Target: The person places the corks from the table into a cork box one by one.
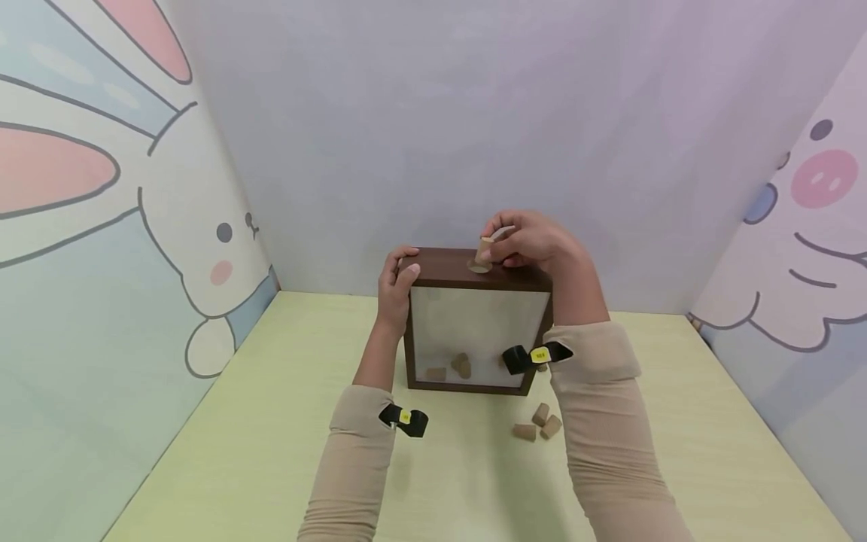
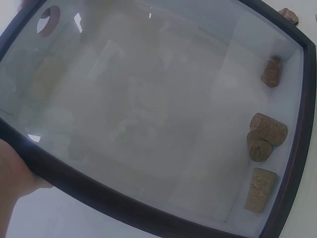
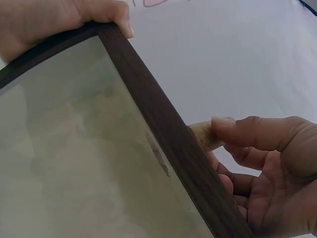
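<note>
A dark brown wooden shadow box [image 1: 467,390] with a clear front stands upright, a round hole [image 1: 479,266] in its top edge. My right hand [image 1: 531,239] pinches a cork [image 1: 485,248] between thumb and fingers, right at that hole. In the right wrist view the cork [image 3: 204,135] meets the top of the frame. My left hand [image 1: 398,282] grips the upper left corner of the box, thumb on the top edge. Several corks lie inside along the bottom, among them a pale one [image 2: 260,190] and a darker one [image 2: 271,72].
Three loose corks, one at the left [image 1: 524,431], lie on the pale yellow table [image 1: 284,452] in front of the box, with another partly hidden near its lower right corner. A plain wall [image 1: 433,135] rises behind, and side panels with cartoon animals flank the table.
</note>
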A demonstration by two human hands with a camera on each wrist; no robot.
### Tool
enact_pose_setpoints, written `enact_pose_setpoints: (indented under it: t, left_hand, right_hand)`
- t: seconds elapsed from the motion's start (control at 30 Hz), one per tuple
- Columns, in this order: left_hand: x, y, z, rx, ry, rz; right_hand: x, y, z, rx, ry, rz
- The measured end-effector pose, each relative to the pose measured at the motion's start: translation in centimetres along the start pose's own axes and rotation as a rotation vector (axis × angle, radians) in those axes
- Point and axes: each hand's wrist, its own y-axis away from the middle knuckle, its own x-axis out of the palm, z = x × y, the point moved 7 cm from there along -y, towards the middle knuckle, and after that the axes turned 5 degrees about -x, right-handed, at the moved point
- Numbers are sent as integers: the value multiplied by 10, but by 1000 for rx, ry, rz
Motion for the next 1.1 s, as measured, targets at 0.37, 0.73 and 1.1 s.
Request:
enact_pose_setpoints:
  t: [0.37, 0.73, 1.1]
  left_hand:
    - [3, -1, 0, -7, -10, 15]
    - [2, 0, 2, -17, -19, 17]
    - [0, 2, -1, -18, -17, 2]
  right_hand:
    - [4, -7, 1, 72, 192, 47]
    - [7, 22, 9, -129, 59, 18]
    - [14, 70, 5, -319, 69, -25]
